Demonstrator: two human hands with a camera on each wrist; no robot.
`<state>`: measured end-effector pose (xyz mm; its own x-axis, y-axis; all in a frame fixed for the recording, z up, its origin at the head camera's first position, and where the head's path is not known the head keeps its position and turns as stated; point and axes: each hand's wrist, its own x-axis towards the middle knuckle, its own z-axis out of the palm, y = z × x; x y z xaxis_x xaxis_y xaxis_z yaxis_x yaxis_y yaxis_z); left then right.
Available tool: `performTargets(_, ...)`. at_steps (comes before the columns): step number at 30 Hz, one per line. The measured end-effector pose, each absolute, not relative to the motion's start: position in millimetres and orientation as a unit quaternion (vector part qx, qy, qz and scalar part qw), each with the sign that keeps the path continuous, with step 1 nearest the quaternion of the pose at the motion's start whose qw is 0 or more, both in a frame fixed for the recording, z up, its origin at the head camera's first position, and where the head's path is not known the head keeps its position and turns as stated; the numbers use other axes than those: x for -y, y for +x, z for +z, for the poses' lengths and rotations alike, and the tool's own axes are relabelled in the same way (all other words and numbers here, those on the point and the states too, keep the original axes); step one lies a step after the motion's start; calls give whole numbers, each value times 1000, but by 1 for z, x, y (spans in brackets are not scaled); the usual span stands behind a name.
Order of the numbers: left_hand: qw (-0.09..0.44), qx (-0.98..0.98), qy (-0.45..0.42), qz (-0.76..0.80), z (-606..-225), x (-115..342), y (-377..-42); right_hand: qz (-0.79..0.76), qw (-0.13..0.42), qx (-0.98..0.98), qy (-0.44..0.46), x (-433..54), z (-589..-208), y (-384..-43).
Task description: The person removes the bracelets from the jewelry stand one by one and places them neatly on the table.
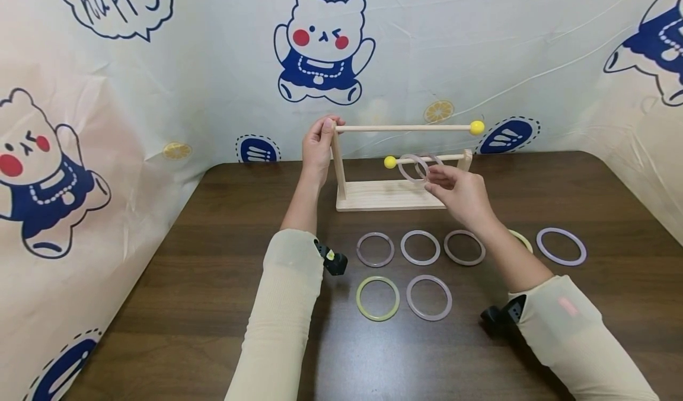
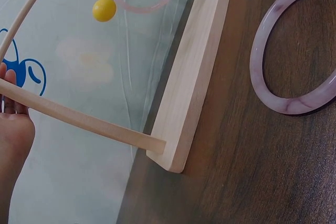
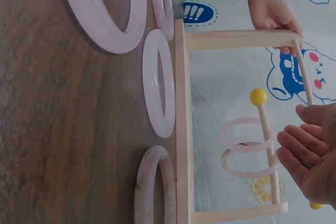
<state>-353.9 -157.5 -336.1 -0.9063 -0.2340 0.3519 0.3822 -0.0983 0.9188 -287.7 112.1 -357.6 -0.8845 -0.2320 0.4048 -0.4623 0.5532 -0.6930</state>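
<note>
A pale wooden bangle rack [image 1: 392,198] stands near the table's back edge, with two rods at different heights, each tipped with a yellow ball. My left hand [image 1: 318,149] grips the top of its left upright, where the upper rod begins. On the lower rod hang two bangles: a pale pink one [image 3: 244,148] nearer the yellow ball [image 1: 390,162] and a brownish-pink one [image 3: 247,174] behind it. My right hand [image 1: 464,196] is beside these bangles, its fingers loosely extended. In the right wrist view nothing is held between those fingers.
Several bangles lie in two rows on the dark wooden table [image 1: 213,306] before the rack. The front row has a yellow-green bangle [image 1: 378,318] and a lilac one [image 1: 429,318]. A purple bangle [image 1: 561,263] ends the back row at right. Behind hangs a printed cloth [image 1: 213,63].
</note>
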Motion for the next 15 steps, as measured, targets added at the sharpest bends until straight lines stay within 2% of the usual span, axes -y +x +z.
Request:
performTargets(6,211,636,-63,-739,-337,156,-355,449,162,859,186,-112,-362,-296)
performTargets(15,219,635,-70,-737,-337,156,-355,435,148,872,167,-111,-368,-306)
